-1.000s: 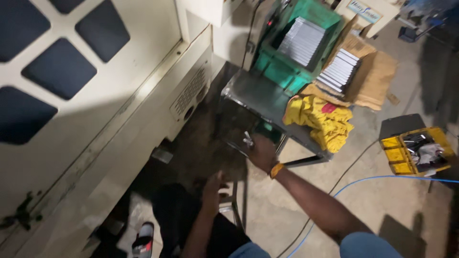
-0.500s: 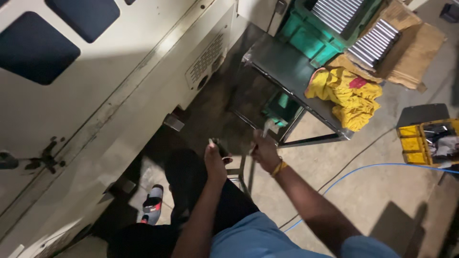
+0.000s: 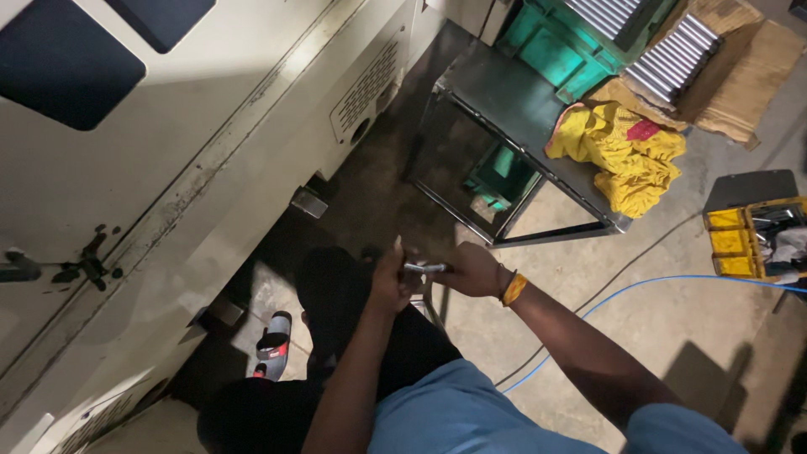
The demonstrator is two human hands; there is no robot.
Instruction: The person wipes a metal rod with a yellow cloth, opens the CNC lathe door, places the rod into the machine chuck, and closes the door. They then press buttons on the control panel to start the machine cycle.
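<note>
Concrete floor (image 3: 639,311) runs beside a big cream machine housing (image 3: 193,160), with a dark metal stand (image 3: 513,101) close by that carries a crumpled yellow cloth (image 3: 622,151). Both hands meet low in front of the person, just short of the stand. The left hand (image 3: 388,282) is curled around one end of a small silvery metal rod (image 3: 426,268), and the right hand (image 3: 472,269), with an orange band at the wrist, is closed over the other end. The rod lies roughly level between the 2 fists, above the person's dark trouser leg. A blue hose (image 3: 639,290) trails across the floor toward a yellow tool case (image 3: 740,244).
</note>
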